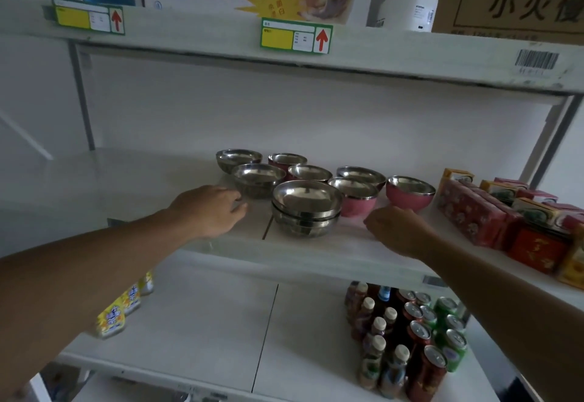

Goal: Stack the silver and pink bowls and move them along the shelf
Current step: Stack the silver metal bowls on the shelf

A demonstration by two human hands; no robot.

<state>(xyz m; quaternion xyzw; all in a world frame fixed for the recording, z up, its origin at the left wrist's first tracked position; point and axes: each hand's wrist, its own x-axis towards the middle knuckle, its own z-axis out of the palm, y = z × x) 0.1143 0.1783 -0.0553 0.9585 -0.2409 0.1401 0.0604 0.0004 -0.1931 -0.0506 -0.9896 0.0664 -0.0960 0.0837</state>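
Note:
Several steel bowls stand on the middle shelf [316, 253]. At the front sits a stack of silver bowls [306, 209]. Behind it to the left are two single silver bowls [257, 179] [238, 158]. Pink-sided bowls [357, 199] [409, 193] stand to the right, with more behind them [286, 161]. My left hand [211, 209] hovers over the shelf just left of the nearer single silver bowl, fingers loosely bent, holding nothing. My right hand [398, 231] is in front of the two front pink bowls, fingers reaching toward them, gripping nothing.
Red and orange boxes [480, 212] fill the shelf's right end. The left half of the shelf [110, 186] is bare. Bottles and cans [410, 338] crowd the lower shelf at the right, yellow packets [123, 307] at its left. A shelf with labels [295, 35] hangs overhead.

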